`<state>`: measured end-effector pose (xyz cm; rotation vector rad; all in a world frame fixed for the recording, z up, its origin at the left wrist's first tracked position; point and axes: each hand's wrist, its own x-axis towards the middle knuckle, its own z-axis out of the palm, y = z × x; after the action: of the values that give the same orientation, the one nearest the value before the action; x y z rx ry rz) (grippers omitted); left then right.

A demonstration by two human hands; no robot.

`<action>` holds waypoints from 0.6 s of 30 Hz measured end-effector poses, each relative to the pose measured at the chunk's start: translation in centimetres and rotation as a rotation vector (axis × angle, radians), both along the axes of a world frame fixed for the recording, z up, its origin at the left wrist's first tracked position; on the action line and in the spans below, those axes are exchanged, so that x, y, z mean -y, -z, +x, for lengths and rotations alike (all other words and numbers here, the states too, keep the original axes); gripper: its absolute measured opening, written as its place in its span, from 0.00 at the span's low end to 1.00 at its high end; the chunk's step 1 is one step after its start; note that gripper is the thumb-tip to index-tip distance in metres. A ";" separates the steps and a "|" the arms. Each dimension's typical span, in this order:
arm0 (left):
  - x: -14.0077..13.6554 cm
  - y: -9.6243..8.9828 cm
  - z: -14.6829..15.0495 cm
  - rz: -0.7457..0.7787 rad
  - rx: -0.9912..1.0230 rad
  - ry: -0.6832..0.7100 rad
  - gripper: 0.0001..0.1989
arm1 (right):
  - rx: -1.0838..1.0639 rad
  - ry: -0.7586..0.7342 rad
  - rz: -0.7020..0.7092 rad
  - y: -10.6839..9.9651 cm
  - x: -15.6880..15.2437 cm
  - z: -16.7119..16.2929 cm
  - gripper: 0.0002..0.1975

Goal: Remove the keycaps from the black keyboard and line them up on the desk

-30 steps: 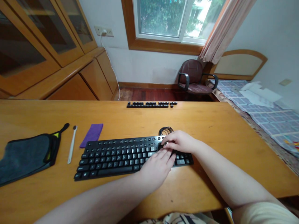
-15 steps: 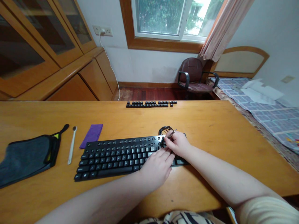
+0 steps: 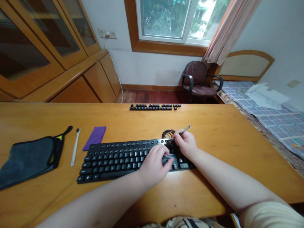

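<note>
A black keyboard lies on the desk in front of me, its upper rows and part of its right side bare of keycaps. My right hand is closed around a slim, metal, pen-like tool above the keyboard's upper right area. The tool's lower end points down at the keyboard; its exact tip is hard to make out. My left hand rests over the right half of the keys, fingers curved, with a gap between thumb and fingers. It covers several keys. A coiled black cable sits behind the keyboard.
Loose black keycaps stand in rows along the far edge of the wooden desk. To the left lie a purple cloth, a white brush with a dark head and a grey-black fabric pouch or mitt.
My left hand has lifted and curled from lying flat, with its thumb moving away from its fingers. The tool in my right hand has tilted, and more of it shows.
</note>
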<state>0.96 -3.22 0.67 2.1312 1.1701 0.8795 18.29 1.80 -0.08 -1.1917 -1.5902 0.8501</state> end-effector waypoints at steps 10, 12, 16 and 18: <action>-1.6 0.5 -0.2 -0.137 0.122 -0.086 0.12 | -0.108 -0.311 -0.068 0.5 0.4 0.4 0.15; -1.6 0.4 -0.2 -0.144 0.144 -0.114 0.10 | -0.062 -0.317 -0.016 0.3 0.3 0.5 0.15; -1.4 0.2 -0.3 -0.143 0.171 -0.159 0.09 | 0.097 -0.261 0.176 0.0 -0.1 0.5 0.18; -1.3 0.2 -0.3 -0.128 0.173 -0.163 0.09 | 0.180 -0.257 0.212 -0.1 -0.2 0.5 0.20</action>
<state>0.64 -1.88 0.50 1.8387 1.2872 1.0108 18.75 2.02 0.02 -0.9465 -1.9592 0.7271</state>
